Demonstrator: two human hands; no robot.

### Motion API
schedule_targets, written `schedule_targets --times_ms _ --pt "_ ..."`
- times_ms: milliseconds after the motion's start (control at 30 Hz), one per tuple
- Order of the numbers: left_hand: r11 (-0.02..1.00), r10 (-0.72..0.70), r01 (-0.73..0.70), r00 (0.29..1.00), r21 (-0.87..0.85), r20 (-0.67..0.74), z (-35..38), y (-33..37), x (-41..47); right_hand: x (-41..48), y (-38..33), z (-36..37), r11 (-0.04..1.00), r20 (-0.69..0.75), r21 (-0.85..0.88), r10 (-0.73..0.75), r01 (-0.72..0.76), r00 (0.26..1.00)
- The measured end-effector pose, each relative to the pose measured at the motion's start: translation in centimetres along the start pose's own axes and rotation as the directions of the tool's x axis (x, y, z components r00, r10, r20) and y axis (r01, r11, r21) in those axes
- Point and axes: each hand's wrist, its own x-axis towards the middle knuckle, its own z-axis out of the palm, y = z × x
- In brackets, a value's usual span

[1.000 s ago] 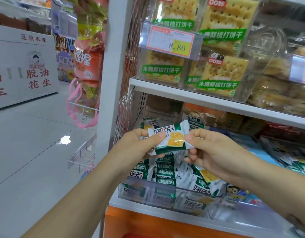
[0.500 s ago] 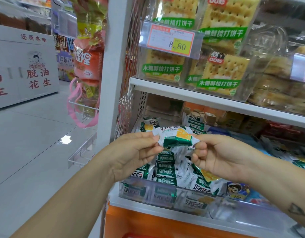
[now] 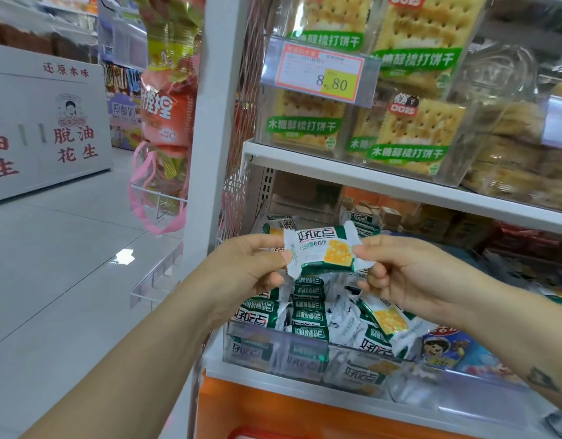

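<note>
The left hand (image 3: 251, 267) pinches the left end of a snack packet (image 3: 322, 250); the right hand (image 3: 409, 277) pinches its right end. The packet (printed face toward the camera) hangs above the clear bin (image 3: 273, 350) of matching packets on the lower shelf (image 3: 463, 407).

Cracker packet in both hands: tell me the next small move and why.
Probably lower the cracker packet into the clear bin directly below, printed side up. The left hand and right hand pinch its crimped ends, it hangs just above the bin, and matching packets already lie stacked there.
</note>
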Motion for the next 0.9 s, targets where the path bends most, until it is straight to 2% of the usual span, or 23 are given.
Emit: schedule_targets --times_ms 133,200,300,600,767,900 --pt "0.995 0.079 -0.081 0.996 -0.054 -0.040 0.2 -0.2 0.0 -0.1 -0.2 0.0 0.982 0.001 -0.136 -0.130 0.129 0.992" --pt "0.992 0.093 -0.097 0.995 -0.077 -0.044 0.3 -0.2 -0.1 -0.2 -0.3 -0.1 0.985 0.013 -0.102 -0.137 0.138 0.990" --pt "0.993 0.117 -0.118 0.991 -0.016 -0.060 0.6 -0.3 -0.2 -0.2 -0.5 -0.3 0.992 0.033 -0.038 -0.123 0.124 0.992" --pt "0.972 0.218 -0.212 0.974 0.100 -0.061 0.5 -0.6 0.0 0.0 0.5 -0.8 0.993 0.015 -0.028 -0.112 0.113 0.994" --pt "0.969 0.232 -0.223 0.970 0.108 -0.077 0.1 -1.1 0.7 0.3 1.0 -1.0 0.951 -0.002 -0.193 -0.246 0.241 0.969" --pt "0.944 0.284 -0.274 0.958 0.183 -0.032 -0.1 -1.2 0.6 0.2 1.5 -0.9 0.934 -0.025 -0.247 -0.272 0.257 0.962"
